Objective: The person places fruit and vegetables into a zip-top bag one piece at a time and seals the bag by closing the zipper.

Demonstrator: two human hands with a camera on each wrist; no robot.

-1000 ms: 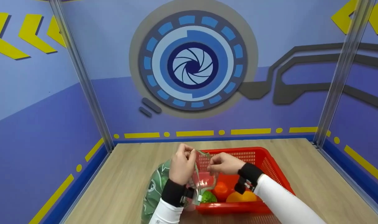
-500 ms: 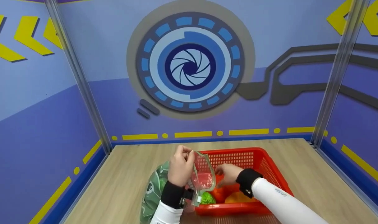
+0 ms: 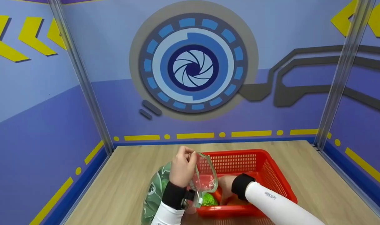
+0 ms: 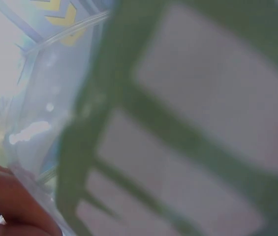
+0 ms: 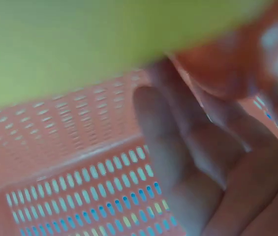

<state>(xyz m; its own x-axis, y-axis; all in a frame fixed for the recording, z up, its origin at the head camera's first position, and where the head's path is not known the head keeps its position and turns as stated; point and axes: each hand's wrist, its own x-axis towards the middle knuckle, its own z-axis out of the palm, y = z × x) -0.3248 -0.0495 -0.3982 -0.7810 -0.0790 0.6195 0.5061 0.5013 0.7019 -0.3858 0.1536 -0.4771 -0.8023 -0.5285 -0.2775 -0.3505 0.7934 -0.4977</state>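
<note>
A clear plastic bag with a green print (image 3: 155, 192) hangs at the left of the red basket (image 3: 272, 170). My left hand (image 3: 182, 168) pinches its upper edge, and its mouth gapes toward the right. Up close, the bag's green-printed film (image 4: 114, 98) fills most of the left wrist view. My right hand (image 3: 226, 187) is down inside the basket, its fingers (image 5: 161, 132) extended beside a shiny orange-red, tomato-like item (image 5: 222, 69). A blurred yellow item (image 5: 79, 44) covers the top of that view. A bumpy green item (image 3: 209, 200) lies left of this hand.
The basket has slotted walls (image 5: 99, 187) and stands on a wooden table (image 3: 124, 175). Purple-blue printed panels (image 3: 112, 109) close off the back and both sides, with metal posts (image 3: 83, 81) at the corners.
My right hand has left the bag's edge and dropped into the basket among the items there. My left hand keeps its pinch, staying nearly in place, and the bag's mouth stays spread.
</note>
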